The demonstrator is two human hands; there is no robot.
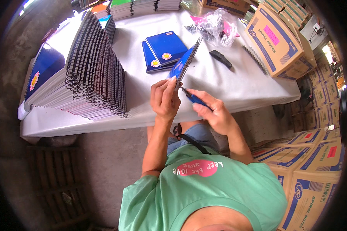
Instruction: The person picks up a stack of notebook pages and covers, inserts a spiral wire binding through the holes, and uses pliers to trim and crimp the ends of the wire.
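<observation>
My left hand is closed on the lower end of a blue spiral notebook, which tilts up above the table's near edge with its black coil toward the right. In my right hand is a pair of pliers with blue handles. Their dark jaws touch or nearly touch the coil's lower end, beside my left fingers; I cannot tell whether they grip the wire. Just beyond, blue notebooks with flower stickers lie in a small overlapping pile.
A tall stack of spiral notebooks stands at the left of the white-covered table. To the right are a black object, loose coils, crumpled clear plastic and a cardboard box. More cartons stand at my right.
</observation>
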